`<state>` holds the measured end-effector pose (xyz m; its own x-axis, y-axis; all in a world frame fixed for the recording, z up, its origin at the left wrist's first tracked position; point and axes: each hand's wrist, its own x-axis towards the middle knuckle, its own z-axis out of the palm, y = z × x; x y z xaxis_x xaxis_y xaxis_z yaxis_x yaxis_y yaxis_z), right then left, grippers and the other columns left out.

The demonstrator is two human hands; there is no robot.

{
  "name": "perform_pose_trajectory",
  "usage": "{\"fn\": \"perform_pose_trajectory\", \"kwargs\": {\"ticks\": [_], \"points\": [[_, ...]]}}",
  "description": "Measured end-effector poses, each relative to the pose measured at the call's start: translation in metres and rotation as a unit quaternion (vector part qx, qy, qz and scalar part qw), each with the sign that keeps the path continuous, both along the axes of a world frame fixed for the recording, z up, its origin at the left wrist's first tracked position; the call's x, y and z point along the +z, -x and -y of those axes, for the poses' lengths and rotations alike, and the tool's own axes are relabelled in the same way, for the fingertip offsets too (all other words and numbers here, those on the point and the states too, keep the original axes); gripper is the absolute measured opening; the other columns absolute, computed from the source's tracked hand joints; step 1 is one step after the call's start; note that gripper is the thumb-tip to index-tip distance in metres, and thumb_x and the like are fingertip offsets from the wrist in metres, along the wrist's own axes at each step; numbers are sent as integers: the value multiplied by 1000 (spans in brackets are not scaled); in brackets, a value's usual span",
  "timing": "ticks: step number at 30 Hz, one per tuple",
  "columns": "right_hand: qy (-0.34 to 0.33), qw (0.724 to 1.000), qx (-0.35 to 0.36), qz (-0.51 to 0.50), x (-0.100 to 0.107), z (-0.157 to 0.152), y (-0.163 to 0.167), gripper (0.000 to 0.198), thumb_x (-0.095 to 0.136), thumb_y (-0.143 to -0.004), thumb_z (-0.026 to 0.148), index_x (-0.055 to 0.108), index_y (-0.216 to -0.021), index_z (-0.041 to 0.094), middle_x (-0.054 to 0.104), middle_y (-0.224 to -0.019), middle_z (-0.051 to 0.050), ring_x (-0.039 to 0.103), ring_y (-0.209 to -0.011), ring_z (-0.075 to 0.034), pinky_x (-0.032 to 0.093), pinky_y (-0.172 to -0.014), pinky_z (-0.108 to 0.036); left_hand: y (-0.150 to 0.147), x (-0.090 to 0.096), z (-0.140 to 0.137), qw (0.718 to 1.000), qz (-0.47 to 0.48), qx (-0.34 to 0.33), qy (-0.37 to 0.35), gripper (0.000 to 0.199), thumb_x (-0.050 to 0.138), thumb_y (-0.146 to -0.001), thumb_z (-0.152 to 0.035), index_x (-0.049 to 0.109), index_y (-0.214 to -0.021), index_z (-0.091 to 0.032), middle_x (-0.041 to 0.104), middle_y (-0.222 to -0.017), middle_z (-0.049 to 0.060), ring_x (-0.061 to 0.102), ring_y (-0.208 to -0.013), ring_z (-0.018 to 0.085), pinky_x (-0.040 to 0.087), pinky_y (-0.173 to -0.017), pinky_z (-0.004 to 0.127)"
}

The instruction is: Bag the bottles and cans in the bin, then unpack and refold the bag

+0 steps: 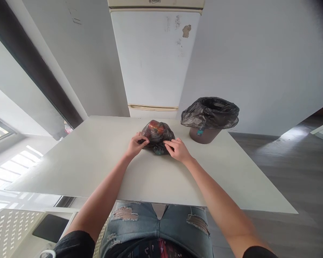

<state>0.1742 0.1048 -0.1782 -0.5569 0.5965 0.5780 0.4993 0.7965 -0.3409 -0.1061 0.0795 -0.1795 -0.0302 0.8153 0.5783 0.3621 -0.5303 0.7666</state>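
Observation:
A filled black plastic bag (161, 132) lies on the white table (97, 157) in front of me. Something red and orange shows through its thin film, and a green patch is visible low on the near side. My left hand (137, 144) pinches the bag's left edge between thumb and fingers. On the opposite side, my right hand (177, 148) grips the film near the lower right. Exactly what is inside the bag is hidden.
To the right on the table stands a brown trash bin (204, 136) with a black liner (210, 113) folded over its rim. Behind the table is a white refrigerator (153, 61). A dark flat object (50, 228) rests on a perforated light surface at lower left.

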Motion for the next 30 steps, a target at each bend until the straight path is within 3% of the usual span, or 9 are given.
{"fn": "perform_pose_trajectory", "kwargs": {"ticks": [4, 8, 11, 13, 15, 20, 22, 26, 30], "points": [[3, 999, -29, 13, -4, -5, 0, 54, 53, -101, 21, 56, -155, 20, 64, -65, 2, 60, -66, -20, 44, -81, -37, 2, -2, 0, 999, 21, 29, 0, 42, 67, -97, -62, 70, -84, -22, 58, -80, 2, 56, -66, 16, 47, -65, 30], [32, 998, -32, 37, 1, -2, 0, 73, 65, -95, 23, 43, -164, 24, 68, -74, 2, 64, -71, -20, 47, -82, -37, 3, -1, 1, 998, 32, 58, -5, 41, 65, -99, -60, 65, -86, -21, 58, -83, 1, 54, -61, 13, 45, -61, 28], [64, 997, -53, 11, 8, 1, -1, 101, 80, -88, 38, 24, -171, 26, 70, -80, 1, 64, -69, -22, 49, -77, -37, 5, -1, 1, 995, 42, 90, -22, 37, 62, -101, -59, 65, -93, -23, 56, -85, 2, 53, -70, 16, 46, -66, 29], [71, 996, -59, -6, 10, 1, -1, 114, 89, -80, 48, 23, -170, 27, 72, -84, 0, 66, -72, -25, 50, -76, -38, 6, -1, 1, 994, 43, 98, -29, 36, 66, -98, -60, 67, -101, -24, 56, -89, 2, 55, -78, 17, 48, -73, 30], [73, 995, -57, -25, 10, 2, -1, 106, 89, -79, 51, 32, -165, 27, 72, -86, -1, 68, -76, -26, 50, -79, -39, 5, -2, 1, 996, 25, 78, -35, 42, 76, -90, -62, 70, -109, -25, 59, -97, 4, 58, -89, 21, 51, -82, 33], [54, 997, -19, -46, 7, 2, 0, 20, 59, -105, 42, 67, -111, 24, 70, -80, -2, 65, -76, -22, 47, -83, -38, -4, -5, -1, 994, -89, -24, -58, 36, 84, -83, -60, 81, -92, -25, 58, -109, 10, 59, -112, 28, 52, -101, 44], [21, 999, -16, -26, 4, 1, 0, 26, 53, -109, 41, 71, -103, 23, 69, -81, -4, 63, -76, -21, 45, -86, -38, -6, -7, -1, 994, -86, -24, -62, 33, 79, -89, -58, 81, -86, -25, 58, -106, 10, 61, -109, 27, 53, -98, 44], [4, 1000, -7, -5, -2, -3, 1, 26, 62, -105, 43, 75, -116, 24, 70, -79, -4, 62, -73, -20, 42, -82, -37, -3, -5, 0, 998, -22, 8, -57, 33, 76, -93, -55, 78, -88, -23, 58, -103, 9, 60, -90, 21, 54, -79, 37], [2, 999, -33, -36, -3, -6, 1, 26, 60, -106, 37, 74, -89, 23, 70, -73, -4, 61, -69, -19, 38, -78, -37, 0, -1, 2, 998, 13, 36, -55, 37, 75, -93, -57, 77, -85, -22, 55, -100, 8, 56, -82, 19, 51, -72, 34]]}}
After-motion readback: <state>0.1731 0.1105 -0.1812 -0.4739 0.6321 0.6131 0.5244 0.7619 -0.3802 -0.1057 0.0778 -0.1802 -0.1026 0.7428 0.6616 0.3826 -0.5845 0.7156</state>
